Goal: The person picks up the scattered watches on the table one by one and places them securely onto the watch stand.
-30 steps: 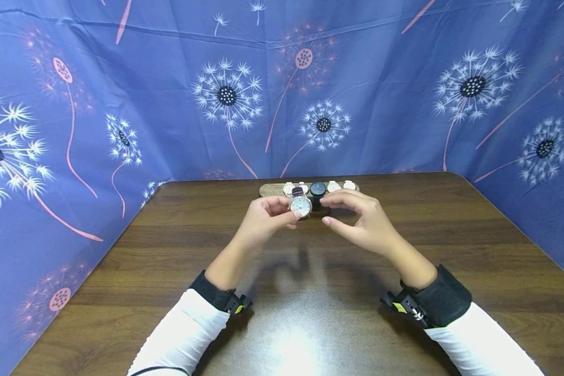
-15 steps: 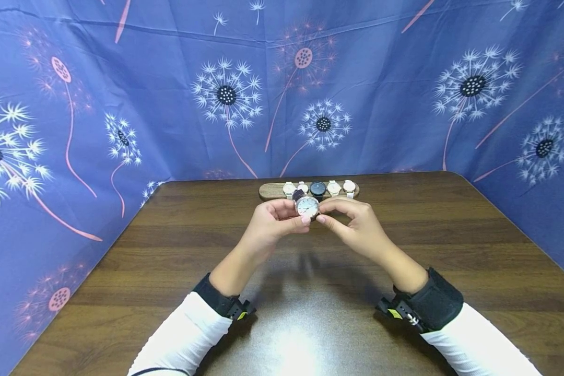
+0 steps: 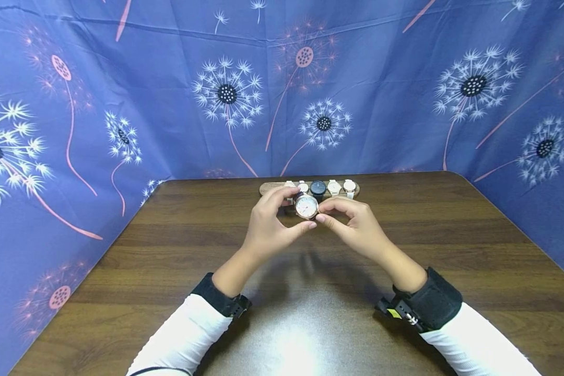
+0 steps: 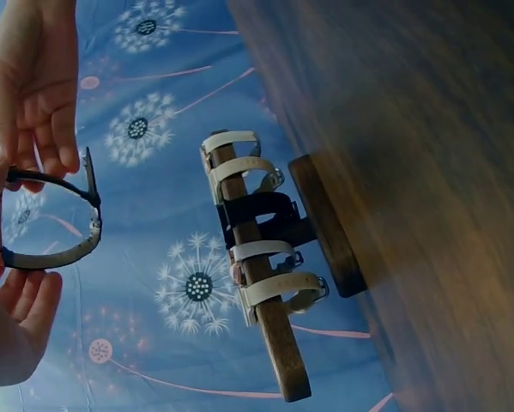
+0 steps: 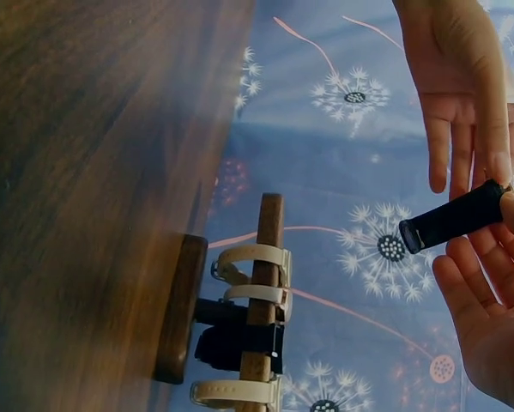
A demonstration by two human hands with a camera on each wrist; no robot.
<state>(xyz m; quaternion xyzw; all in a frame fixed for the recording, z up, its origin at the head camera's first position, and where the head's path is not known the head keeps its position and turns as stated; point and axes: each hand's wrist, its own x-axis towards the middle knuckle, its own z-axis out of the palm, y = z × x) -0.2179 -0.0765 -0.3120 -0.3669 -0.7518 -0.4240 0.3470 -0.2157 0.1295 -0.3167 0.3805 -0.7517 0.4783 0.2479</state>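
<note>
A wristwatch [image 3: 306,207] with a white dial, rose-gold case and dark strap is held up above the table, its dial facing me. My left hand [image 3: 270,222] holds the case from the left, thumb at the lower rim and fingers near the upper edge. From the right, the thumb and forefinger of my right hand [image 3: 352,222] pinch the side of the case. The left wrist view shows the strap [image 4: 55,257] hanging as a closed loop behind the case. In the right wrist view the dark strap [image 5: 454,221] appears edge-on between both hands.
Behind the hands stands a wooden watch stand [image 3: 269,189] with a raised bar carrying several watches. One is a black watch [image 3: 317,188]; the others have pale straps. A blue dandelion-print cloth [image 3: 380,104] hangs around the brown wooden table [image 3: 192,219].
The watch moved slightly right and the right hand came in to pinch its side. Since half a second ago, the left hand shifted its fingers up around the case; the thumb sits lower.
</note>
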